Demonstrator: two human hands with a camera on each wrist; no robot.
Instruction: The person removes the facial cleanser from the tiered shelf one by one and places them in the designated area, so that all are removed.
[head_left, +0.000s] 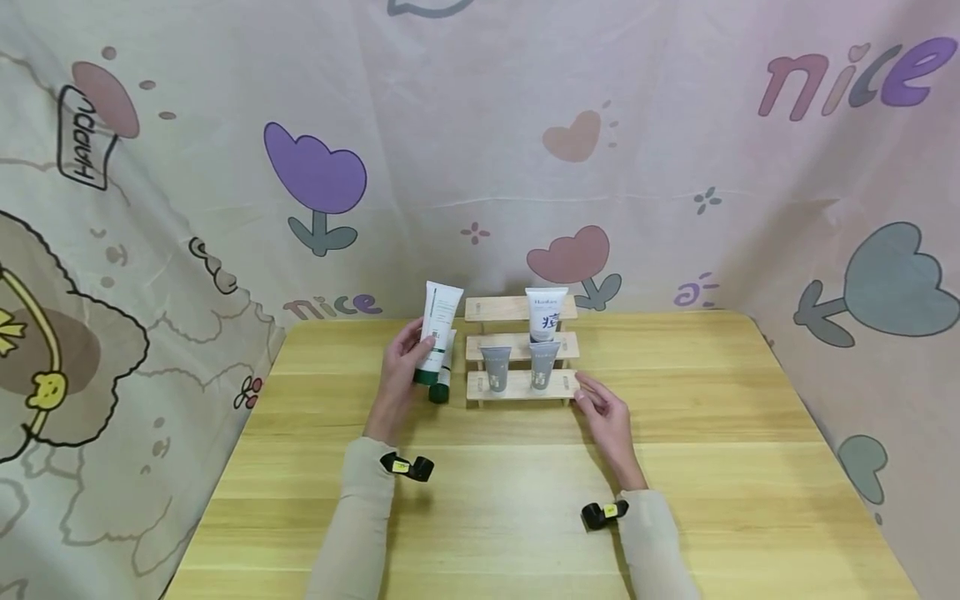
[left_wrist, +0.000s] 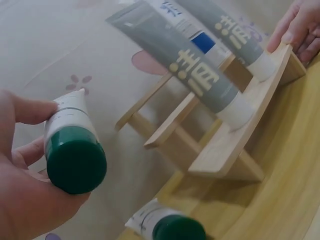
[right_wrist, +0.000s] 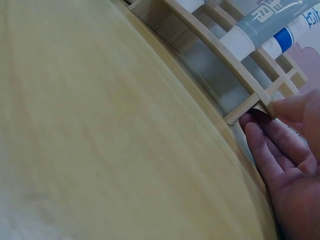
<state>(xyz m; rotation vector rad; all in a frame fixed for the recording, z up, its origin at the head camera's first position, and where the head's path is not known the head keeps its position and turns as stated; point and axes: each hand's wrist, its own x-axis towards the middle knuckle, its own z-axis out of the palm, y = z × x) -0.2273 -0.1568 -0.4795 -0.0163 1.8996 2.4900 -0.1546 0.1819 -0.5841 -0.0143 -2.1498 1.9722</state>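
Note:
My left hand (head_left: 401,367) grips a white tube with a dark green cap (head_left: 441,321), cap end down, left of the three-step wooden rack (head_left: 480,388). A similar green-capped tube (head_left: 444,379) is on the table just behind it, partly hidden; the left wrist view shows its cap (left_wrist: 179,229) below the held one. At the rack's right end, my right hand (head_left: 607,417) pinches the corner of the lowest step, thumb above and fingers beneath in the right wrist view. Two grey tubes, one left (head_left: 497,367) and one right (head_left: 543,365), stand on that step.
A white tube with blue markings (head_left: 546,310) stands higher on the rack, right of its middle. The wood-grain table (head_left: 495,500) ends at a printed cloth backdrop (head_left: 435,183) close behind the rack. Black wrist cameras sit on the left sleeve (head_left: 360,492) and right sleeve (head_left: 652,533).

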